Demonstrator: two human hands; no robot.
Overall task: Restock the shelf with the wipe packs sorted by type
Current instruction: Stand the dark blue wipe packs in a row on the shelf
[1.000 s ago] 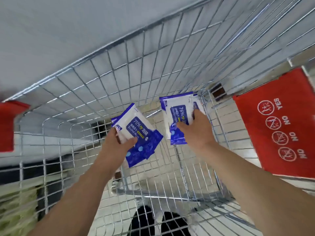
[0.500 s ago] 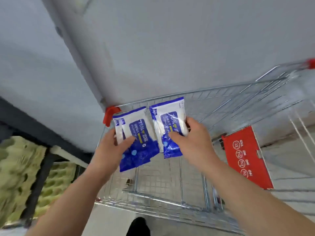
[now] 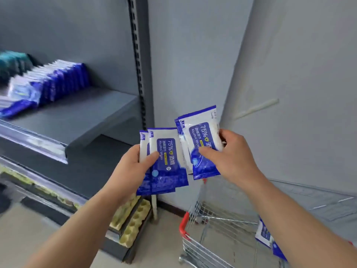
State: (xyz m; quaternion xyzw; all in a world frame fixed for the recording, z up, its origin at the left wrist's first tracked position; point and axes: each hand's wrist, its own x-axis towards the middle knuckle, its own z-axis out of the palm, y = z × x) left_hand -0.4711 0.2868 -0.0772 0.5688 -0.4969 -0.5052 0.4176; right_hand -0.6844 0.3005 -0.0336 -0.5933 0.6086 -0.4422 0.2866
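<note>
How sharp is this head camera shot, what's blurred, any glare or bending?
Head view: the wipe packs held by the left hand and right hand are sharp, 75% Alcohol Wipes reads clearly; the row of packs on the shelf is smeared; the shelf's front rail shows pale streaky glare; light is soft, no hard shadows; the slotted upright leans, likely from the wide lens.

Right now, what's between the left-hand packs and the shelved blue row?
Head view: only bare grey shelf board between the left-held blue-and-white wipe packs and the shelved blue pack row.
</note>
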